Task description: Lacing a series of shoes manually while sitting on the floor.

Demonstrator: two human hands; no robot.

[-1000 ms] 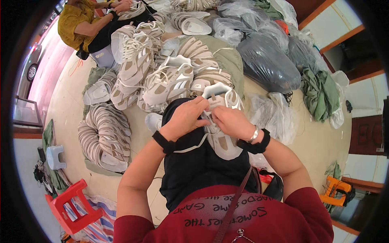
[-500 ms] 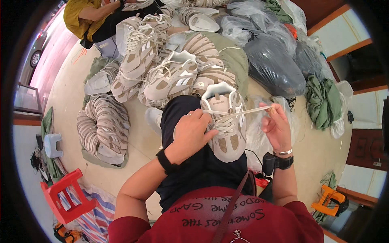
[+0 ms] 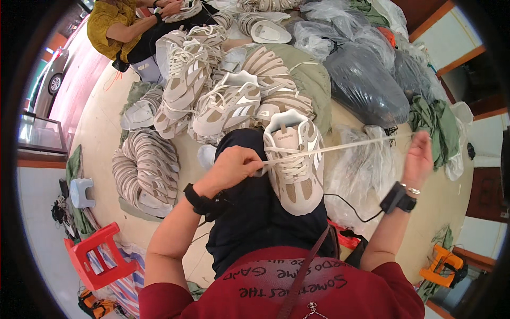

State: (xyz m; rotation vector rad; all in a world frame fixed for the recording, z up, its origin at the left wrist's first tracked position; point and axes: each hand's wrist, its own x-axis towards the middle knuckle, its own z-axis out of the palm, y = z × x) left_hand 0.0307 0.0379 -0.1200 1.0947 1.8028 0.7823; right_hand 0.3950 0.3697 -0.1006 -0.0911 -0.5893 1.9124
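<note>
On my lap, my left hand point(image 3: 234, 167) pins the beige sneaker point(image 3: 294, 159) while my right hand point(image 3: 418, 157), now swung wide, grips the lace point(image 3: 350, 146) pulled taut, snugging that row.

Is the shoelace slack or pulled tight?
Pulled tight: the shoelace runs straight from the shoe to the right hand.
</note>
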